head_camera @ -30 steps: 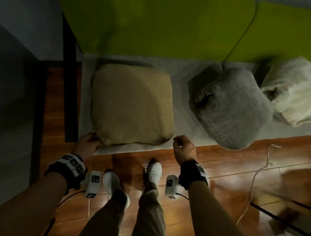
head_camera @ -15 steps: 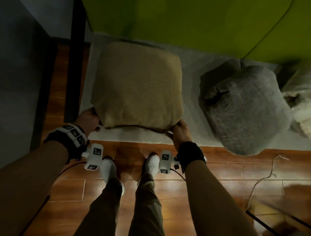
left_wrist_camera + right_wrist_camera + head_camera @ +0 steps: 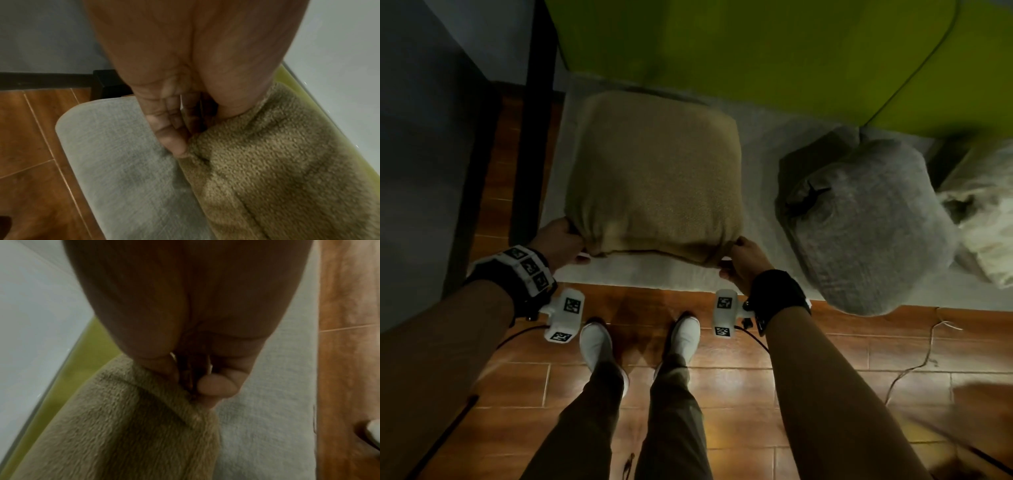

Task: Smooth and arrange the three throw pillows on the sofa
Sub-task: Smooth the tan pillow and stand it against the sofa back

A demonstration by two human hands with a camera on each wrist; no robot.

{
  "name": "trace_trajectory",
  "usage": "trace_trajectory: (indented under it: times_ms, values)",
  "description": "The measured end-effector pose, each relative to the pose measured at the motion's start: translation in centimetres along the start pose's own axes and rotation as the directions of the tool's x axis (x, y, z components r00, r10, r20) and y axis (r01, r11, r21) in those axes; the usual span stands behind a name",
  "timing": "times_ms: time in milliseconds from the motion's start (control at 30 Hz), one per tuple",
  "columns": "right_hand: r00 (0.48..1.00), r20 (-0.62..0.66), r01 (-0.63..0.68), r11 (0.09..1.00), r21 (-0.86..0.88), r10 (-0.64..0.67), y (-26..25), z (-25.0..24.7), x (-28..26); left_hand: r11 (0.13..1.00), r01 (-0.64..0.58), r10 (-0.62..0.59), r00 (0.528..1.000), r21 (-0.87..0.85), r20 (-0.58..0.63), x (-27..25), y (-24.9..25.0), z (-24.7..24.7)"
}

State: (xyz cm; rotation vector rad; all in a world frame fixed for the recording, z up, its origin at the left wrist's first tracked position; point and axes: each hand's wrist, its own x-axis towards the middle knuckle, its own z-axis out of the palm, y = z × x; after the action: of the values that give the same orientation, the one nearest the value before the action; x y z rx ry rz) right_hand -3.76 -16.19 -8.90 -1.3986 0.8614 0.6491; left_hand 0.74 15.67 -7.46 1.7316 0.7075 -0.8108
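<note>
The tan pillow (image 3: 655,174) lies flat at the left end of the sofa seat (image 3: 650,270), near its front edge. The left hand (image 3: 558,240) pinches its near-left corner and the right hand (image 3: 744,262) its near-right corner, fingers curled into the fabric. Better to pull both corners apart evenly, then stand it against the green backrest (image 3: 756,51). The grey pillow (image 3: 869,226) and the cream pillow (image 3: 986,219) sit crumpled toward the right.

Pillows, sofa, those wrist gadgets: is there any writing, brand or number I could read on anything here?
No readable words, brands or numbers in any view.
Left wristband: black-and-white square code patterns, not text.
White camera units at both wrists: the same square patterns, no letters.
Tan pillow, grey pillow, cream pillow, green sofa back: no labels or tags showing.
</note>
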Motion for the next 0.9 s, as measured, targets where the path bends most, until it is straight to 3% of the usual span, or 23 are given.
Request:
trace_trajectory:
  times_ms: [133, 267, 433, 567, 667, 767, 833, 900]
  values:
    - [0.986, -0.118, -0.116, 0.992, 0.046, 0.12, 0.6, 0.1, 0.4, 0.998, 0.047, -0.049, 0.998, 0.042, 0.042, -0.1, 0.3, 0.4]
    - [0.987, -0.09, -0.137, 0.991, -0.001, 0.137, 0.5, 0.0, 0.6, 0.998, 0.06, -0.061, 0.997, 0.026, 0.039, 0.0, 0.5, 0.2]
    - [0.996, -0.075, -0.056, 0.995, -0.077, 0.05, 0.7, -0.6, 0.8, 0.996, 0.087, -0.087, 0.996, -0.012, 0.037, -0.2, 0.0, 0.1]
    - [0.963, -0.268, -0.021, 0.979, -0.204, -0.035, 1.6, -1.4, 1.4, 0.994, 0.097, -0.096, 0.995, -0.042, 0.031, -0.1, -0.6, 0.2]
    - [0.888, -0.434, -0.11, 0.843, -0.527, -0.155, 2.9, -2.7, 0.7, 0.993, 0.103, -0.102, 0.995, -0.064, 0.015, -0.4, -0.8, 0.6]
    - [0.895, -0.42, -0.233, 0.648, -0.726, -0.149, 5.4, -3.4, 0.5, 0.987, 0.114, -0.115, 0.993, -0.11, -0.009, -1.0, -1.5, 0.9]
    - [0.916, -0.395, -0.234, 0.701, -0.674, -0.074, 6.6, -3.4, 0.9, 0.985, 0.125, -0.129, 0.991, -0.116, -0.031, -1.1, -2.3, 0.6]
    - [0.928, -0.372, -0.167, 0.872, -0.46, -0.018, 7.2, -3.6, 1.1, 0.987, 0.13, -0.134, 0.99, -0.098, -0.037, -1.4, -3.1, 0.1]
